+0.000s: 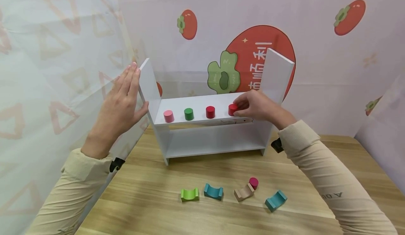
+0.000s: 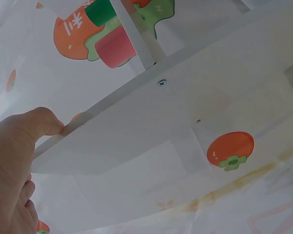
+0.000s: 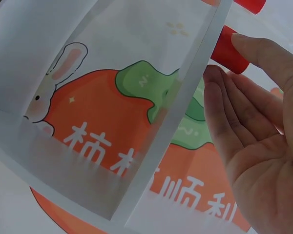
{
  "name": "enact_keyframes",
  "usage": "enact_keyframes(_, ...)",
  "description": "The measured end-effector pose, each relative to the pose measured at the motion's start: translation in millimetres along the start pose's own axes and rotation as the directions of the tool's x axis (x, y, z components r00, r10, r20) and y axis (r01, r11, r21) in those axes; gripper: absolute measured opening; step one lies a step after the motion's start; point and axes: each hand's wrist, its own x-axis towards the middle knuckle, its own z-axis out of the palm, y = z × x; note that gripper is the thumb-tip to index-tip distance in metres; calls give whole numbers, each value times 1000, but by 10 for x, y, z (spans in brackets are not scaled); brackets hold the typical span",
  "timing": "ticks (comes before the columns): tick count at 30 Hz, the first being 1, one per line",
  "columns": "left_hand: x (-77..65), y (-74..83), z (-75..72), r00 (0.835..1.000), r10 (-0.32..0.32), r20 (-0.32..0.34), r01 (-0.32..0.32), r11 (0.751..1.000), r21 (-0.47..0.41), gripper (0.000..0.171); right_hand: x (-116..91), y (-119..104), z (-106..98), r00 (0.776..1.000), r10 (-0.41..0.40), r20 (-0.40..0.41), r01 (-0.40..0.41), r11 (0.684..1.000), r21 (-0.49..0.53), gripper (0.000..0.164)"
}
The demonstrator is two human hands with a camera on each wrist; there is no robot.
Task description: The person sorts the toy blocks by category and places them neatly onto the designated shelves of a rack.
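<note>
On the upper shelf of a white shelf unit [image 1: 215,138] stands a row of small cylinders: a pink cylinder [image 1: 168,116], a green cylinder [image 1: 188,114], a red cylinder [image 1: 210,112] and, rightmost, another red cylinder [image 1: 232,109]. My right hand [image 1: 257,105] pinches that rightmost one between thumb and fingers; the right wrist view shows the thumb on the red cylinder [image 3: 229,51] near the shelf edge. With fingers straight, my left hand [image 1: 118,106] rests against the unit's left side panel [image 1: 150,84]. Its thumb touches the panel's edge in the left wrist view.
Arched blocks lie on the wooden table [image 1: 142,207] before the unit: a light green block [image 1: 190,195], a teal block [image 1: 213,192], a tan block [image 1: 244,193] and another teal block [image 1: 276,201]. A crimson cylinder [image 1: 254,183] is beside the tan one. Printed cloth [image 1: 152,20] hangs behind.
</note>
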Motion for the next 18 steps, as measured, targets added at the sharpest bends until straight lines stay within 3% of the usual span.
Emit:
enact_keyframes(8,3,-19,5,1000,7,-8,-7,1000,-6,91,-160,-33,-113,998,-32,-63,28,998,-52,41)
enact_keyframes(18,-8,-33,12,1000,2,-2,-2,1000,-7,92,-510,111,-126,995,-97,-32,93,990,-111,33)
